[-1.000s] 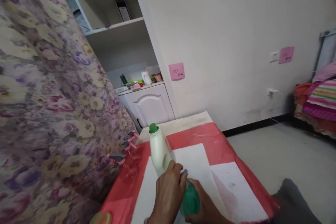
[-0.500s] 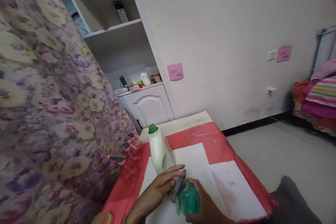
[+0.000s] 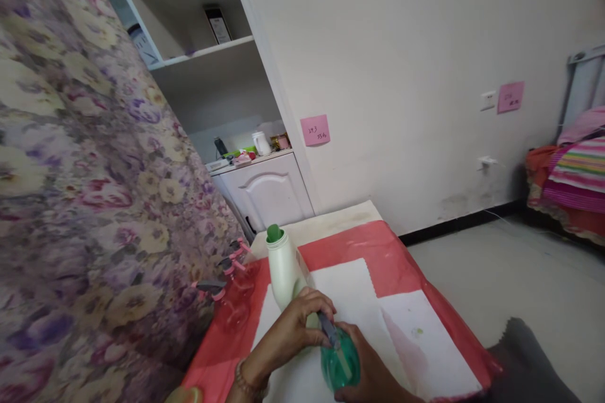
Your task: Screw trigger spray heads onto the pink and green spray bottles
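Note:
A green see-through spray bottle point(image 3: 341, 362) is held over the white sheets at the table's near side. My right hand point(image 3: 366, 359) wraps round its body from the right. The fingers of my left hand point(image 3: 307, 321) grip its grey spray head point(image 3: 327, 326), which sits at the bottle's neck. Just behind my left hand stands a pale green jug point(image 3: 284, 267) with a green cap piece at its mouth. Pink-and-grey clear spray bottles point(image 3: 234, 305) stand on the red cloth to the left.
Red cloth point(image 3: 354, 239) and white sheets point(image 3: 350, 283) cover the table. A floral curtain point(image 3: 118, 201) hangs at the left, and a white cabinet point(image 3: 269, 195) stands behind. A round item point(image 3: 186, 395) is at the bottom left edge.
My left fingers, stretched out before, have closed on the spray head. The spray head has turned and now points up and left. My right hand has stayed on the bottle.

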Available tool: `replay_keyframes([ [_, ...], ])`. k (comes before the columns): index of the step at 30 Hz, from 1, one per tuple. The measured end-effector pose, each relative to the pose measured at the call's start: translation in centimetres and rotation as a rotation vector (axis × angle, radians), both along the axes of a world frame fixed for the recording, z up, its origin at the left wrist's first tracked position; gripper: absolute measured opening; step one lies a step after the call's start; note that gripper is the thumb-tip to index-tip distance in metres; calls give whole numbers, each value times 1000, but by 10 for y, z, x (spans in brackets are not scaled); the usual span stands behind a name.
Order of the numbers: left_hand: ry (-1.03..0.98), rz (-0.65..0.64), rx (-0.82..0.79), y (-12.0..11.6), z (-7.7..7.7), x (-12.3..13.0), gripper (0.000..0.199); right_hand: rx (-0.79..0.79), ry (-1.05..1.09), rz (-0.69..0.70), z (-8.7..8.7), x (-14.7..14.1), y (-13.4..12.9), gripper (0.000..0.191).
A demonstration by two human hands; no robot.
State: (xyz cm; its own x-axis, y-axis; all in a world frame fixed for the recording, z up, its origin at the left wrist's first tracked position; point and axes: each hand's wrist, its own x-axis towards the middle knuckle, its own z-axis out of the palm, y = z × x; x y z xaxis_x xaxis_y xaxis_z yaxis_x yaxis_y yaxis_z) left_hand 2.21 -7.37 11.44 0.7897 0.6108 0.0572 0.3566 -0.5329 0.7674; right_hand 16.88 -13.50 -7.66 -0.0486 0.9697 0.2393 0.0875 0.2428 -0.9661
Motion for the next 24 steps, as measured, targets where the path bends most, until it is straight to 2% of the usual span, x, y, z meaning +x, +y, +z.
replay_keyframes([
  [3, 17, 40, 0, 3, -7, 9, 24, -3, 5, 0, -2, 1, 1, 99],
  [7, 19, 164, -32, -4, -13, 17, 17, -59, -10, -30, -10, 0, 3, 102],
  [11, -3, 292, 57, -17, -16, 25, 18, -68, -34, -44, -15, -3, 4, 104],
  [14, 3, 390, 168, -27, -18, 31, 18, -64, -51, -51, -11, -5, 2, 105],
  [18, -2, 508, 282, -35, -21, 34, 5, -12, -45, -45, -3, -8, -3, 105],
  [21, -16, 564, 281, -38, -24, 34, 14, 9, -55, -66, -1, -9, -6, 102],
  [24, -20, 588, 179, -37, -27, 30, 14, 16, -65, -73, -2, -7, -7, 100],
])
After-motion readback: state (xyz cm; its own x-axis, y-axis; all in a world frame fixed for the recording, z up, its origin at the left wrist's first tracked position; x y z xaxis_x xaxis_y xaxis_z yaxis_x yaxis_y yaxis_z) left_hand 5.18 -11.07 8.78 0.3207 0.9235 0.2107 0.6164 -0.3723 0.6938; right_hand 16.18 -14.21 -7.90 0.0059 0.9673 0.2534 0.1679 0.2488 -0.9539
